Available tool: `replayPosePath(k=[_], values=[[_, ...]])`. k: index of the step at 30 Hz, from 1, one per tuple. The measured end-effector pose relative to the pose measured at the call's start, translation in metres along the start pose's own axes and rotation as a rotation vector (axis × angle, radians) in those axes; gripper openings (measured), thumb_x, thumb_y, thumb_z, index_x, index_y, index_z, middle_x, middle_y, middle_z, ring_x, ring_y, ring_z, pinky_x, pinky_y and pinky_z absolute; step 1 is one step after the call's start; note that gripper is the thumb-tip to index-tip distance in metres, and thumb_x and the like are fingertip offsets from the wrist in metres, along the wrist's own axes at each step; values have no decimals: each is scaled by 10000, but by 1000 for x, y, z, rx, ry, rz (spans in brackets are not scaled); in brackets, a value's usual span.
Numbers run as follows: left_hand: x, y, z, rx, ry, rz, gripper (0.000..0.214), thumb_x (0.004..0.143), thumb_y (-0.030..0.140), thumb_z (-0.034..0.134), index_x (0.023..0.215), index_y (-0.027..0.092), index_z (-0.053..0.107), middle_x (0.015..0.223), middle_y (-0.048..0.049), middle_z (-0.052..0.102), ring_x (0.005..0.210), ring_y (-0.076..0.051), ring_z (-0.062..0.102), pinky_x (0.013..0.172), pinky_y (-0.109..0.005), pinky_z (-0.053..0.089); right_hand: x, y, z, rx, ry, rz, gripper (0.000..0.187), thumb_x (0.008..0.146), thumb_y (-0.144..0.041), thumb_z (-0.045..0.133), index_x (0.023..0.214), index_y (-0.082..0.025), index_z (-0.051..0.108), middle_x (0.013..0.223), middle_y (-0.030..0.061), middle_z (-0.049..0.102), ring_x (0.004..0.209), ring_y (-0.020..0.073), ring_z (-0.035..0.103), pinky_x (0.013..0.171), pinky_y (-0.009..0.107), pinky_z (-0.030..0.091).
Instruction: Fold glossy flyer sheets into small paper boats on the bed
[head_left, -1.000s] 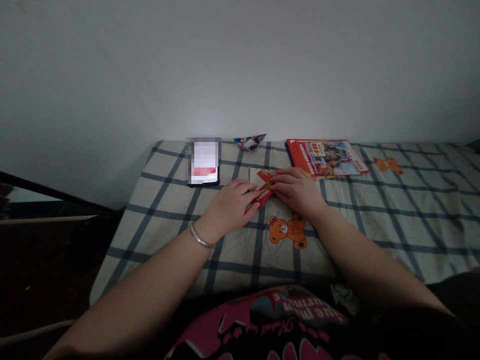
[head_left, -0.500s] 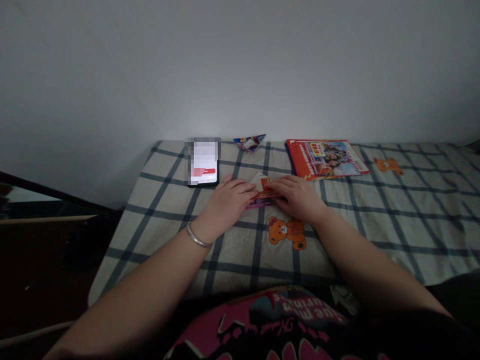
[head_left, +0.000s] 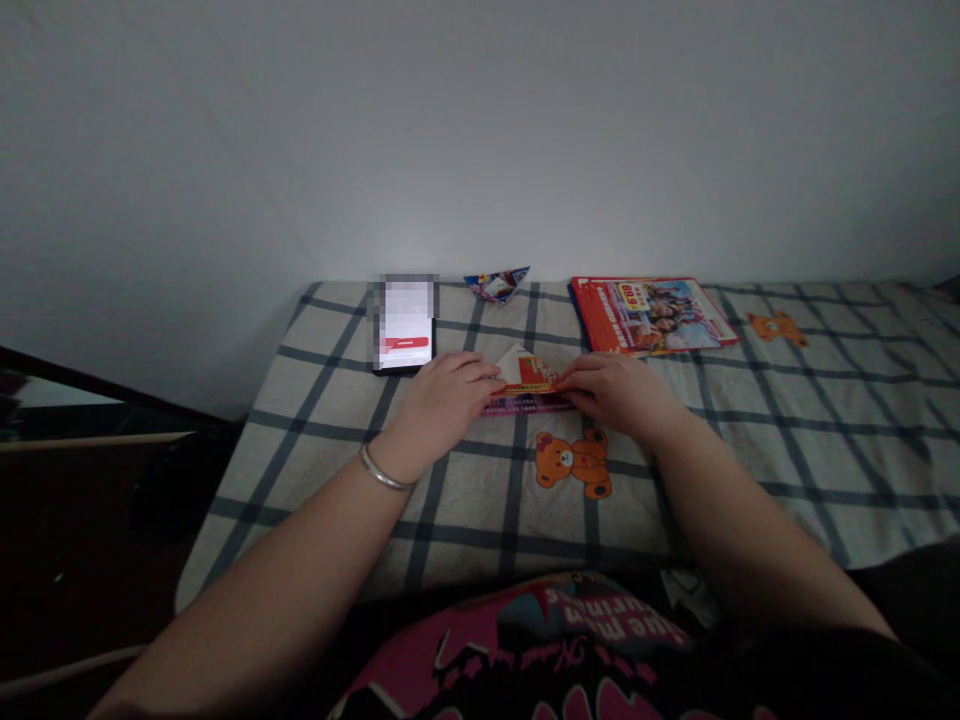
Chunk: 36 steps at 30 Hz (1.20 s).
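A folded sheet of printed paper [head_left: 531, 377] lies on the checked cloth between my hands. Its white and red peak points toward the wall, and a purple strip runs along the near edge. My left hand [head_left: 448, 395] presses on the paper's left end, fingers closed together over it. At the right end, my right hand [head_left: 616, 395] pinches the edge between thumb and fingers. The fingers partly hide both ends of the paper.
A lit phone [head_left: 405, 325] lies beyond my left hand. A small folded paper boat [head_left: 496, 284] stands near the wall [head_left: 480, 140]. Several red leaflets [head_left: 656, 315] are stacked at the right. The checked cloth [head_left: 465, 530] has printed bears.
My hands have moved apart along the paper, the left one leftward and the right one rightward. More of the paper's printed middle shows between them.
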<state>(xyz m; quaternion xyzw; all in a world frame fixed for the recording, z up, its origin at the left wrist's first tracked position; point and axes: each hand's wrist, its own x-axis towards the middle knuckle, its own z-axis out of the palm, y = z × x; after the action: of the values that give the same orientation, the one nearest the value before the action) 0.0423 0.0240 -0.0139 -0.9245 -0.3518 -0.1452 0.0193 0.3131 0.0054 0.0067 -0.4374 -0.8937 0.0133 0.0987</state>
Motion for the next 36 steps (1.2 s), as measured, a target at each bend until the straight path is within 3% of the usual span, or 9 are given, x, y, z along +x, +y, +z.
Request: replayPosePath(k=[3, 6, 13, 18, 26, 32, 36], values=[[1, -1, -3, 9, 8, 3, 220, 940, 179, 563, 1086, 232, 719, 1149, -26, 709, 1095, -238, 598, 902, -403, 503, -1, 1, -5, -61, -17, 49, 135, 865, -216, 626, 910, -221, 753, 924, 50, 729, 822, 212, 650, 686, 333, 478], [1, 0, -4, -4, 21, -20, 187, 937, 204, 577, 1050, 210, 726, 1114, -43, 702, 1029, -232, 606, 883, -395, 512, 0, 2, -4, -53, 25, 28, 104, 843, -231, 646, 870, -209, 744, 930, 59, 732, 880, 234, 634, 773, 367, 485], [1, 5, 0, -61, 80, -65, 170, 932, 237, 599, 1036, 211, 731, 1130, -61, 698, 1014, -228, 614, 892, -401, 517, 11, -13, 17, 66, 184, -38, 240, 889, -254, 607, 1102, -235, 716, 1142, 51, 720, 1074, 247, 591, 952, 423, 460], [2, 3, 3, -88, 70, -18, 202, 947, 243, 573, 1070, 224, 732, 1174, -55, 704, 1067, -223, 619, 934, -418, 510, 18, -19, 25, 51, 147, -78, 217, 935, -268, 554, 1058, -238, 731, 1081, 51, 729, 1051, 242, 593, 914, 404, 450], [2, -6, 5, -187, 41, 3, 131, 913, 272, 641, 985, 222, 739, 1147, -5, 726, 1124, -218, 614, 997, -420, 488, 14, -22, 14, 16, 66, -47, 206, 941, -246, 530, 908, -181, 722, 849, 64, 699, 828, 213, 592, 749, 343, 432], [4, -1, 4, -166, 125, -103, 177, 942, 261, 590, 1068, 185, 689, 1037, -49, 724, 1093, -225, 598, 950, -395, 498, 17, -15, 26, 95, 136, 19, 215, 952, -288, 533, 975, -178, 716, 901, 70, 720, 879, 224, 598, 825, 359, 457], [7, 10, 2, -69, 122, -125, 157, 944, 301, 590, 999, 170, 657, 934, -58, 689, 963, -233, 590, 874, -383, 496, 21, -12, 32, 94, 161, 62, 220, 951, -299, 545, 974, -182, 730, 946, 82, 724, 886, 225, 609, 820, 365, 457]])
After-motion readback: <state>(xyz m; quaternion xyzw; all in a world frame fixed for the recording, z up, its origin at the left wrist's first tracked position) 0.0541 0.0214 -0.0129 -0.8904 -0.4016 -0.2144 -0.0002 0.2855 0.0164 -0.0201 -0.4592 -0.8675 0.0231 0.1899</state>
